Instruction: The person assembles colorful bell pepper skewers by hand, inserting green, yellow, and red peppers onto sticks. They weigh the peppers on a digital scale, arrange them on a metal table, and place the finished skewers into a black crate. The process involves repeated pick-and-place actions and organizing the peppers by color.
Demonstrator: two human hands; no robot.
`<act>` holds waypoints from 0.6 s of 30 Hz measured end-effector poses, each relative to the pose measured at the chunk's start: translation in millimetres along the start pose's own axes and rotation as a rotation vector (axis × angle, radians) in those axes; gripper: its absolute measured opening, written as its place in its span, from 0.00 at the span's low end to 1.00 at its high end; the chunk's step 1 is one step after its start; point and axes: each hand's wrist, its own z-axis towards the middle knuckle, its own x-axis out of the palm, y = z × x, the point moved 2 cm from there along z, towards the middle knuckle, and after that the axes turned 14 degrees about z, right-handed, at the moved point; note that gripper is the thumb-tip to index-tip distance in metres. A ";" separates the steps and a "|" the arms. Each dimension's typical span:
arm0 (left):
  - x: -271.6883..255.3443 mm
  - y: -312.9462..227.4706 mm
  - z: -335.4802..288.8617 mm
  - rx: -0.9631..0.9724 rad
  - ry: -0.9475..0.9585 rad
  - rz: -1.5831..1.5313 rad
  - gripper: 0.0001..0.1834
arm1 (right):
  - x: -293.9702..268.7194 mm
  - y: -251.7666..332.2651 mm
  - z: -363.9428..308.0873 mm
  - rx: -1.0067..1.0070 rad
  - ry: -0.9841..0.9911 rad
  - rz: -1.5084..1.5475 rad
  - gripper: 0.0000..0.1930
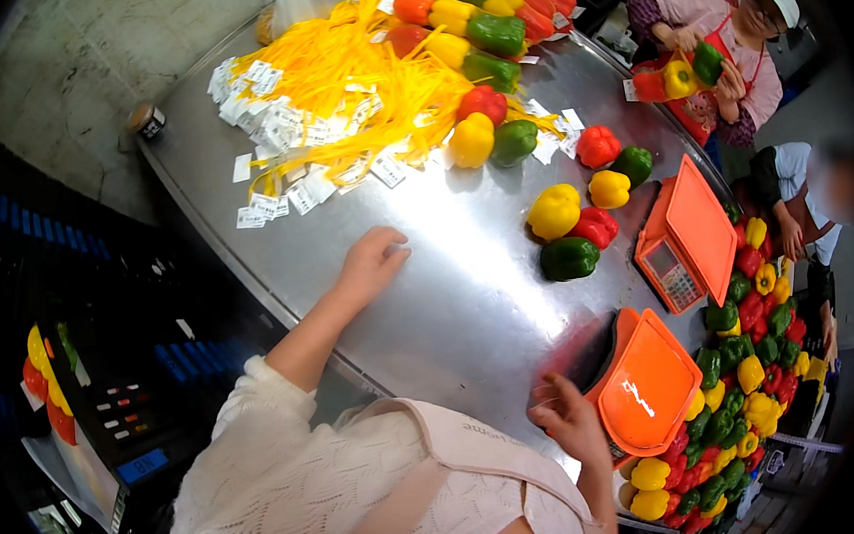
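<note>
My left hand [372,263] rests over the near left part of the metal table, its fingers curled in and nothing seen in them. My right hand [569,418] is beside the near orange scale [647,380], thumb and fingers apart, holding nothing I can see. A blurred reddish patch lies just beyond its fingers; I cannot tell what it is. Ahead on the table are loose bell peppers: a yellow one [554,212], a red one [596,227] and a green one [570,259] in front, another three just behind, and another three by the yellow straps.
A heap of yellow straps [361,61] with white labels [281,128] covers the far left. Strapped pepper packs [496,34] lie behind. A second orange scale [685,237] stands right. Many peppers [746,372] pile beyond. One co-worker [721,53] holds a pepper pack; another stands nearer.
</note>
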 end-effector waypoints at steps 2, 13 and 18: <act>-5.6 6.5 12.4 -0.005 -0.093 0.047 0.09 | 19.5 -20.3 1.2 -0.041 -0.025 -0.137 0.27; -46.9 48.0 139.9 -0.207 -0.112 0.888 0.28 | 11.3 -72.8 2.3 -0.048 -0.120 -0.222 0.25; -38.6 37.6 153.1 -0.245 0.193 0.986 0.13 | 11.8 -62.7 -7.9 -0.110 -0.204 -0.236 0.25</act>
